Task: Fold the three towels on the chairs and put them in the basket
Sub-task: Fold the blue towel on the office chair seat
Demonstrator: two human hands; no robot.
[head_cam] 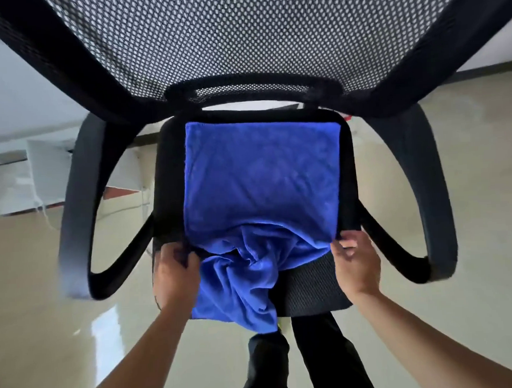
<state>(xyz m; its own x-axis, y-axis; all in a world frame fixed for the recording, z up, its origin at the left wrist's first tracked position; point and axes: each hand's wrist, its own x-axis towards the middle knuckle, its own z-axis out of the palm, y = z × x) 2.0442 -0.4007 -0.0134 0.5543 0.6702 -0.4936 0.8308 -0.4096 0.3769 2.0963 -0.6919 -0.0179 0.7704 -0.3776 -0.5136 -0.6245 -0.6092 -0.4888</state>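
Head cam, looking down: the blue microfibre towel (262, 176) is on the seat (311, 282) of a black mesh office chair. The far part of the towel lies flat and pretty smooth, reaching almost to the foot of the mesh backrest (242, 39). The near part is all bunched up and twisted, and it spills over the near edge of the seat on the left side, hanging down in front of the person's black trousers (314, 355).

Left grip (174, 273) has its fingers curled round the towel's left edge, right where the flat part meets the crumpled part. Right grip (356, 262) is pinching the near right corner of the flat layer, just over the bare mesh of the seat. So both are grasping the same towel, one on each side.

The left armrest (73, 201) and right armrest (433, 186) curve out on either side, well apart from the towel. Glossy beige floor (487, 271) under everything. There's something white at far left, can't tell what it is.
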